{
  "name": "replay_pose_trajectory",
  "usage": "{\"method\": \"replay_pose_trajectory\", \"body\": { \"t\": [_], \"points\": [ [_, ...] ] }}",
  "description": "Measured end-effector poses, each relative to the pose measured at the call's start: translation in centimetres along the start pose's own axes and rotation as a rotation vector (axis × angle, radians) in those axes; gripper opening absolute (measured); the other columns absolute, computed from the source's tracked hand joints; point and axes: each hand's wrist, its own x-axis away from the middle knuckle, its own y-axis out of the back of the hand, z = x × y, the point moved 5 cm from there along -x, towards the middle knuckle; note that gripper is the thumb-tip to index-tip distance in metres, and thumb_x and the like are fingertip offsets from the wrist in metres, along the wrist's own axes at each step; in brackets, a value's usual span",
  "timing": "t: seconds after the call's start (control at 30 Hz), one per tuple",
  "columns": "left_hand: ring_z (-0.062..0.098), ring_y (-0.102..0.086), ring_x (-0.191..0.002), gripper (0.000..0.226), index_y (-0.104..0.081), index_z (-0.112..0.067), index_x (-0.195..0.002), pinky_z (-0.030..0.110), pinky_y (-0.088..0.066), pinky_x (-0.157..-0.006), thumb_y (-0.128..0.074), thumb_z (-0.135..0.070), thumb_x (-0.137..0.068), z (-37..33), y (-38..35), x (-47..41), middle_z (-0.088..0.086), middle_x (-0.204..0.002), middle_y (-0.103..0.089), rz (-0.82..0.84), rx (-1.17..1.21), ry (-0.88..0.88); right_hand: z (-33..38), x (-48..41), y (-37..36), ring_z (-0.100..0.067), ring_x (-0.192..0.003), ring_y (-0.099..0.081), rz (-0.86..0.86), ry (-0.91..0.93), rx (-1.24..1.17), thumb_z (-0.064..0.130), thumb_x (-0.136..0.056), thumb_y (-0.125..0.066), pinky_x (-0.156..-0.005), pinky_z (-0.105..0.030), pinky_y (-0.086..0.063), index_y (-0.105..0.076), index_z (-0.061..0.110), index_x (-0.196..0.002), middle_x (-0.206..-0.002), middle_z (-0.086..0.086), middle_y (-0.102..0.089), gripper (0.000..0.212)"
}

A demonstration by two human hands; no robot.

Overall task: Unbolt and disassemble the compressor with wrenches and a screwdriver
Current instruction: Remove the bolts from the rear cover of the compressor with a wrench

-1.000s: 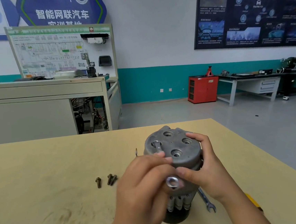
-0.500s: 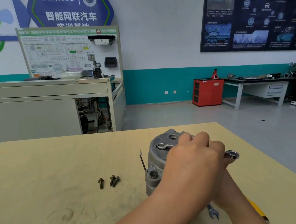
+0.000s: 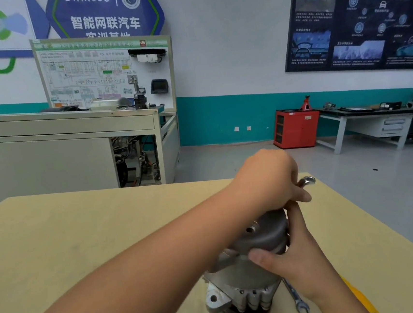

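The grey metal compressor (image 3: 261, 237) stands upright on the tan table (image 3: 82, 244), close to the front edge. My left hand (image 3: 270, 178) reaches across from the left and grips a silver wrench (image 3: 306, 181) over the compressor's top; only the wrench's ring end shows past my fingers. My right hand (image 3: 296, 258) wraps the compressor's right side, thumb on the front of the body and index finger up along the cap. The top face and its bolts are hidden under my left hand.
A second open-ended wrench (image 3: 296, 298) lies on the table just right of the compressor's base. A yellow tool handle (image 3: 357, 293) pokes out behind my right forearm. The table's right edge (image 3: 385, 240) runs close by. A training bench (image 3: 68, 149) stands beyond the table.
My left hand has swung the wrench from the near side of the compressor's top round to the far right. The loose bolts on the table are now covered by my left arm.
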Motion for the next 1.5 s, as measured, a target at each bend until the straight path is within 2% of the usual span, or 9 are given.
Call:
{"method": "replay_pose_trajectory", "body": {
  "t": [0.1, 0.23, 0.43, 0.6, 0.73, 0.87, 1.07, 1.23, 1.5],
  "points": [
    [0.01, -0.057, -0.047, 0.025, -0.057, -0.011, -0.074, 0.03, -0.057, -0.057, -0.074, -0.028, -0.082, 2.1, -0.7, -0.5, 0.001, -0.057, -0.055, 0.092, 0.384, 0.145, 0.7, -1.0, -1.7, 0.001, -0.108, -0.058, 0.017, -0.016, 0.047, 0.047, -0.043, -0.081, -0.082, -0.016, -0.05, -0.036, 0.061, -0.113, -0.126, 0.013, -0.054, 0.084],
    [0.005, -0.052, -0.034, 0.02, -0.046, -0.009, -0.078, 0.02, -0.053, -0.042, -0.06, -0.011, -0.092, 4.7, -2.4, -1.1, 0.008, -0.067, -0.052, 0.206, 0.927, 0.408, 1.0, -1.0, -1.4, 0.0, -0.115, -0.054, 0.013, 0.01, 0.015, 0.051, -0.045, -0.081, -0.086, -0.014, -0.046, -0.036, 0.061, -0.117, -0.133, 0.012, -0.048, 0.085],
    [0.012, -0.061, -0.042, 0.016, -0.047, -0.007, -0.08, 0.018, -0.052, -0.042, -0.053, -0.004, -0.095, 8.8, -1.6, -1.4, 0.01, -0.073, -0.053, 0.052, 1.163, 0.579, 0.6, -1.0, -1.5, -0.008, -0.122, -0.05, 0.042, 0.008, 0.017, 0.055, -0.046, -0.08, -0.091, -0.024, -0.05, -0.035, 0.06, -0.118, -0.139, 0.01, -0.04, 0.085],
    [0.009, -0.052, -0.056, 0.011, -0.056, -0.01, -0.086, 0.019, -0.042, -0.053, -0.059, -0.018, -0.093, 13.6, -1.0, 0.9, 0.003, -0.072, -0.064, -0.186, 1.012, 0.661, 0.3, -0.9, -1.3, -0.002, -0.117, -0.054, 0.03, -0.009, -0.024, 0.059, -0.041, -0.083, -0.084, -0.015, -0.049, -0.037, 0.059, -0.119, -0.138, 0.014, -0.042, 0.091],
    [0.009, -0.05, -0.061, 0.015, -0.059, -0.009, -0.082, 0.023, -0.041, -0.064, -0.054, -0.016, -0.095, 15.7, -1.5, 4.8, 0.0, -0.071, -0.063, -0.508, 1.149, 0.666, 0.3, -1.0, -1.4, 0.0, -0.114, -0.056, 0.028, -0.004, -0.058, 0.061, -0.04, -0.084, -0.083, -0.013, -0.048, -0.038, 0.059, -0.118, -0.136, 0.015, -0.046, 0.091],
    [0.011, -0.063, -0.076, 0.019, -0.056, -0.011, -0.086, 0.028, -0.049, -0.073, -0.045, -0.018, -0.1, 15.4, -1.5, 8.4, 0.0, -0.076, -0.068, -0.808, 1.265, 0.593, 0.3, -1.0, -1.5, 0.001, -0.112, -0.057, 0.021, -0.004, -0.082, 0.073, -0.035, -0.082, -0.083, -0.013, -0.048, -0.039, 0.058, -0.119, -0.129, 0.024, -0.049, 0.096],
    [0.011, -0.07, -0.089, 0.017, -0.045, -0.02, -0.102, 0.023, -0.057, -0.071, -0.029, -0.015, -0.104, 12.8, -0.7, 12.7, -0.006, -0.096, -0.073, -1.042, 1.098, 0.383, 0.2, -1.1, -1.4, 0.004, -0.112, -0.056, 0.013, -0.012, -0.053, 0.074, -0.036, -0.08, -0.085, -0.015, -0.049, -0.037, 0.059, -0.12, -0.12, 0.034, -0.049, 0.096],
    [0.02, -0.069, -0.08, 0.029, -0.033, -0.026, -0.096, 0.023, -0.053, -0.078, -0.023, 0.0, -0.101, 10.2, -0.4, 14.3, 0.001, -0.075, -0.067, -1.065, 1.124, 0.15, 0.2, -1.1, -1.5, 0.006, -0.111, -0.055, 0.016, -0.011, -0.044, 0.073, -0.036, -0.081, -0.083, -0.013, -0.049, -0.038, 0.06, -0.119, -0.119, 0.035, -0.049, 0.095],
    [0.009, -0.067, -0.102, 0.007, -0.041, -0.044, -0.098, 0.015, -0.047, -0.084, -0.036, -0.039, -0.098, 7.1, -1.4, 16.2, -0.012, -0.095, -0.071, -0.972, 0.726, -0.03, 0.1, -1.0, -1.3, 0.008, -0.106, -0.056, -0.005, 0.003, -0.062, 0.052, -0.043, -0.081, -0.077, -0.007, -0.046, -0.041, 0.06, -0.114, -0.111, 0.037, -0.053, 0.082]
  ]
}}
